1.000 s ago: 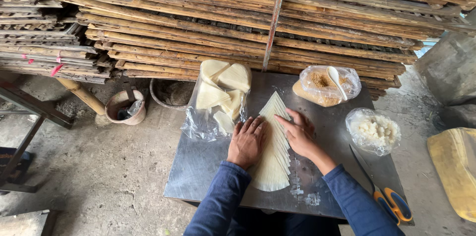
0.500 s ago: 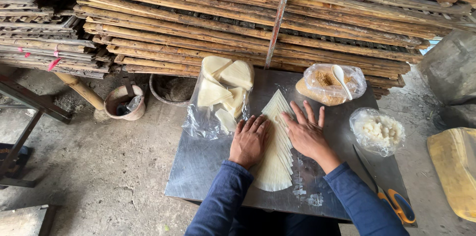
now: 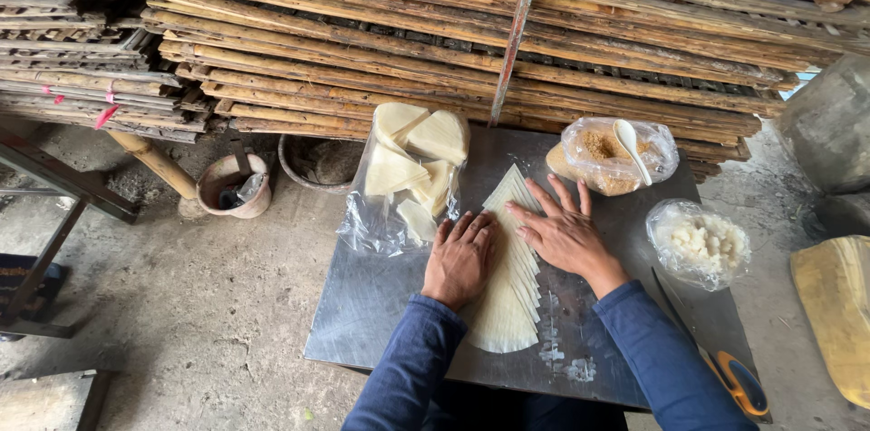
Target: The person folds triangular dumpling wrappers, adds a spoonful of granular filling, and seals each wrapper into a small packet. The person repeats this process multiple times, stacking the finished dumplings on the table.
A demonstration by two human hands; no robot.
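Observation:
A fanned stack of pale triangular wrapper sheets (image 3: 507, 304) lies on the metal tabletop (image 3: 372, 304). My left hand (image 3: 460, 257) rests flat on the stack's left side, fingers together. Pressed on the upper right part of the stack, my right hand (image 3: 564, 232) has its fingers spread. Neither hand grips anything. Both sleeves are dark blue.
A clear plastic bag of pale wedge-shaped pieces (image 3: 410, 168) sits behind the left hand. A bag of brown crumbs with a white spoon (image 3: 612, 154) and a bag of white lumps (image 3: 698, 243) stand at right. A knife with an orange-blue handle (image 3: 729, 377) lies at the right edge. Bamboo racks (image 3: 453, 23) fill the back.
My right hand has slid up and rightward over the sheets and spread its fingers. The left hand stays flat on the stack.

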